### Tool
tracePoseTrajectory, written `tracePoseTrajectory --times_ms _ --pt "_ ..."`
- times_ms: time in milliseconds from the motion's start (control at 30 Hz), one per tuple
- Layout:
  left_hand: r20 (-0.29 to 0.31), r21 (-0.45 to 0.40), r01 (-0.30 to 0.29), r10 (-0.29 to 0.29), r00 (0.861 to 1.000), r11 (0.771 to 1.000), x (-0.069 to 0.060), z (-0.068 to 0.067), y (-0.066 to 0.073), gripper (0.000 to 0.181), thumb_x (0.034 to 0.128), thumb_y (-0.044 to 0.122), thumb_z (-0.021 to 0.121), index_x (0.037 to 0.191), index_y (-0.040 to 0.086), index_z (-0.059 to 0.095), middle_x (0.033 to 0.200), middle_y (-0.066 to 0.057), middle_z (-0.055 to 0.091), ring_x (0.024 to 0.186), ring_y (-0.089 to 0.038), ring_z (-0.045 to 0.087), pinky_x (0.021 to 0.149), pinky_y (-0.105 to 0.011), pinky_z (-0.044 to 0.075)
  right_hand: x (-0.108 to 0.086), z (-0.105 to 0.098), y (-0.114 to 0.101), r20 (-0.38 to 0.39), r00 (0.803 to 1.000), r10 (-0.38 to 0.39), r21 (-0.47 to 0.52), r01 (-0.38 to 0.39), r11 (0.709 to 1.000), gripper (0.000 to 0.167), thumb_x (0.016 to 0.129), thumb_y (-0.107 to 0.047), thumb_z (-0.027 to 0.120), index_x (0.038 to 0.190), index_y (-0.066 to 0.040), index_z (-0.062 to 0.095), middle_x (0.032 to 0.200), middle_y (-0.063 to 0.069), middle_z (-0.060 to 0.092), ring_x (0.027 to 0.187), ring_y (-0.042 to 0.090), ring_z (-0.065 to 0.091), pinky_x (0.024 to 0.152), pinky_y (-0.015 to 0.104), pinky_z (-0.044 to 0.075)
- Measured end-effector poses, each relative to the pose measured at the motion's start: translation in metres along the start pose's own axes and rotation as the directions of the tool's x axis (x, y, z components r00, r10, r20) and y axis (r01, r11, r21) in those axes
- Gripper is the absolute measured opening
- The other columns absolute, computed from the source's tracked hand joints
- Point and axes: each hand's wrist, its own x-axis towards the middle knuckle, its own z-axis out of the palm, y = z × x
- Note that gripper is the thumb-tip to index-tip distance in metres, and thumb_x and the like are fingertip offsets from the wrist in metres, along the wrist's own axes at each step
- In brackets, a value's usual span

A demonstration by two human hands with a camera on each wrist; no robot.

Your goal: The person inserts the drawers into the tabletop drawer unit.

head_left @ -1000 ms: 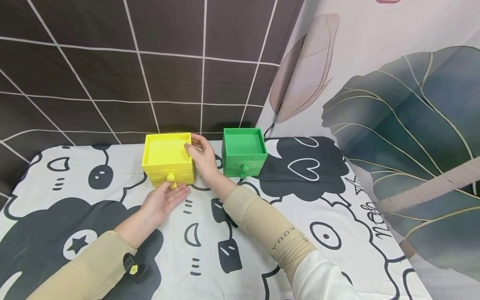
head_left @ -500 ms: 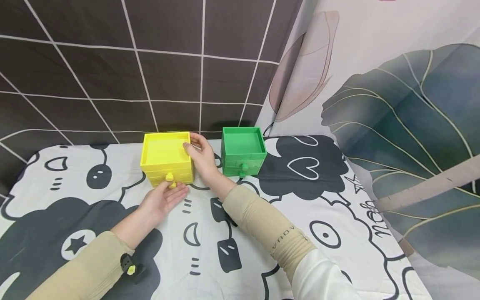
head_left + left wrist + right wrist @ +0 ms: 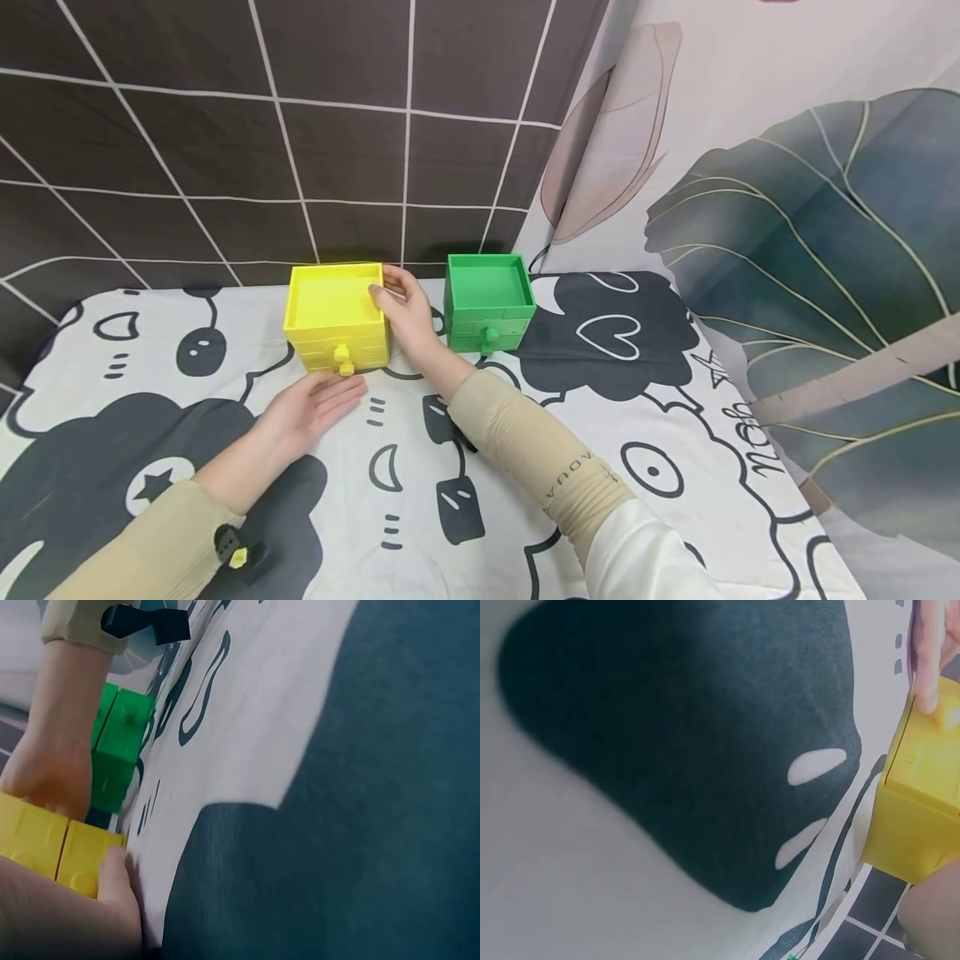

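Observation:
A small yellow drawer box [image 3: 337,312] stands on the patterned cloth, with a shallow tray top and two round knobs [image 3: 342,353] one above the other on its front. My right hand [image 3: 408,321] holds its right side, thumb over the top rim and fingers against the outer wall, partly hidden. My left hand [image 3: 300,412] lies palm up just below the knobs, fingers fairly straight and holding nothing. In the left wrist view the left hand [image 3: 67,915] is beside the front of the yellow box [image 3: 82,859]. Both drawers look closed.
A matching green drawer box [image 3: 490,304] with knobs stands to the right of the yellow one. Behind both rises a dark grid-patterned wall covering [image 3: 352,158]. Black-and-white printed cloth [image 3: 405,517] covers the surface, and a leaf-print curtain [image 3: 825,250] hangs at the right.
My left hand has come off the lower knob and moved down and left, away from the box front. The right hand and both boxes stay in place.

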Motion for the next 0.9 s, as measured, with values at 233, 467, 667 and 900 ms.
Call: tracePoseTrajectory --times_ms 233,467,667,900 --pt "-0.004 -0.039 0.018 -0.018 1.000 0.999 -0.017 -0.021 -0.001 0.053 0.1155 0.018 0.038 0.163 0.003 0.023 0.103 0.005 0.077 0.100 -0.006 0.077 0.112 -0.026 0.057 -0.002 0.000 -0.004 0.022 1.000 0.005 -0.032 -0.004 0.999 0.049 0.104 -0.017 0.061 0.150 -0.004 0.051 0.151 0.017 0.057 0.142 0.032 0.057 0.123 0.040 0.050" --pt "-0.039 0.110 -0.139 0.144 0.989 0.984 -0.031 -0.034 -0.002 0.031 0.1160 0.019 0.039 0.144 0.006 0.044 0.104 0.013 0.079 0.103 0.000 0.076 0.103 -0.021 0.061 -0.004 -0.006 -0.011 0.030 0.999 0.016 -0.079 -0.013 0.997 0.050 0.104 -0.017 0.062 0.152 -0.004 0.051 0.151 0.016 0.057 0.142 0.031 0.057 0.122 0.038 0.052" --pt "-0.088 0.259 -0.352 0.385 0.919 0.899 -0.044 -0.036 0.006 0.024 0.1141 0.018 0.046 0.135 0.010 0.054 0.104 0.020 0.079 0.102 0.006 0.075 0.095 -0.015 0.062 -0.003 -0.020 -0.023 0.091 0.996 -0.009 -0.144 0.022 0.989 0.053 0.103 -0.014 0.067 0.153 -0.002 0.052 0.154 0.017 0.057 0.145 0.030 0.054 0.126 0.037 0.047" --pt "-0.094 0.588 -0.494 0.661 0.744 0.640 -0.055 -0.027 0.019 0.041 0.1124 0.023 0.053 0.146 -0.001 0.052 0.114 0.029 0.069 0.108 0.017 0.067 0.095 -0.002 0.054 -0.006 -0.038 -0.047 0.163 0.980 -0.114 -0.096 0.131 0.987 0.052 0.105 -0.011 0.066 0.154 -0.002 0.050 0.159 0.015 0.054 0.150 0.030 0.051 0.129 0.034 0.043"
